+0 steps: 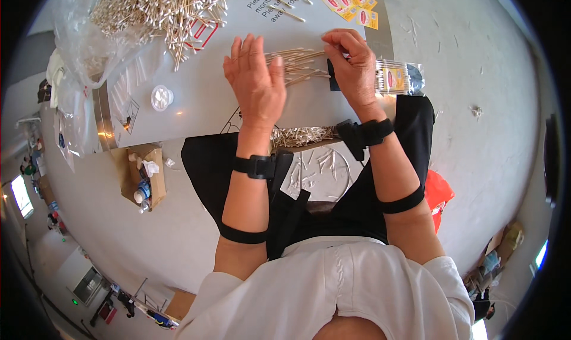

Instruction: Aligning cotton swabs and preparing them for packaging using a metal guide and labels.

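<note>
My left hand (256, 81) is open, fingers stretched out, its thumb side against a loose row of cotton swabs (306, 59) on the grey tabletop (202, 111). On the row's right, my right hand (352, 66) has its fingers curled, thumb and forefinger close together by the swab ends. What lies between those fingertips is too small to tell. Just right of that hand rests a clear packet of cotton swabs (395, 78) with a yellow and red label. A big heap of loose cotton swabs (154, 13) covers the far left of the table.
Several yellow label cards (348, 4) lie at the far right of the tabletop. A small round tub (161, 98) with white bits stands at left, near clear plastic bags (80, 48). Below the table edge are a container of swabs (303, 136) and a cardboard box (156, 158).
</note>
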Demonstrator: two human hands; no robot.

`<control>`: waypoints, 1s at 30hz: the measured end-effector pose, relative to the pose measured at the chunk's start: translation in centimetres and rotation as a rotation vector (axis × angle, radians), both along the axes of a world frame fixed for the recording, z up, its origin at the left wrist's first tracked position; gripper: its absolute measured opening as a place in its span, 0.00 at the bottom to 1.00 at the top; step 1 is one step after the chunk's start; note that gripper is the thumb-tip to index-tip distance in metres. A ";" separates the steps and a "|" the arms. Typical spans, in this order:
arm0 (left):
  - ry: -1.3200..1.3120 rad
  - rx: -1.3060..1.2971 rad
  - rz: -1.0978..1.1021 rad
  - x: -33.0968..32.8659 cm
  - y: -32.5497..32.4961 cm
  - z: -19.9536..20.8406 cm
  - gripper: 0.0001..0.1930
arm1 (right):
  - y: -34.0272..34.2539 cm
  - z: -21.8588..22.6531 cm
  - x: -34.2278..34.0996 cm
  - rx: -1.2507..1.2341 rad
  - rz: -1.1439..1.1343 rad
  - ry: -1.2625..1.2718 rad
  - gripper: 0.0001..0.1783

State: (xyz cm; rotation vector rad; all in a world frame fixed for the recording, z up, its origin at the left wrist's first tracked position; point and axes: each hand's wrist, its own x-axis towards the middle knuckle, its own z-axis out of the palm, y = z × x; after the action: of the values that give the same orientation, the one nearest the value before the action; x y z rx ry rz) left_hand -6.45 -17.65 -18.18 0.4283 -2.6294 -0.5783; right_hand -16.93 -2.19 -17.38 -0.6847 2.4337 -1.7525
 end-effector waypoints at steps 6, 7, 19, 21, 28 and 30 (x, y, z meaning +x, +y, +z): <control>-0.028 0.058 -0.026 2.2 0.0 0.4 0.34 | 0.7 0.3 -0.8 0.225 0.159 0.214 0.03; -0.038 0.070 0.002 2.4 0.5 0.7 0.36 | 0.7 0.3 -0.9 0.271 0.185 0.247 0.03; -0.079 -0.020 0.073 3.4 2.2 -0.5 0.43 | 0.9 0.2 -1.1 0.340 0.324 0.379 0.04; -0.062 -0.007 0.072 3.5 2.2 -0.5 0.43 | 1.1 0.1 -0.7 0.279 0.285 0.283 0.04; 0.059 0.051 0.091 3.6 1.9 -0.8 0.42 | 1.0 -0.4 -1.4 0.274 0.153 0.193 0.02; 0.064 0.040 0.096 3.6 1.9 -1.0 0.41 | 0.9 -0.5 -1.2 0.298 0.145 0.197 0.02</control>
State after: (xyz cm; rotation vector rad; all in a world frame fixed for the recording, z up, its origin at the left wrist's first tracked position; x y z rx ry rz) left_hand -2.81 -15.72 -19.15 0.5364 -2.5243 -0.6044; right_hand -18.17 -1.28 -17.84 -1.0073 2.6152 -1.2882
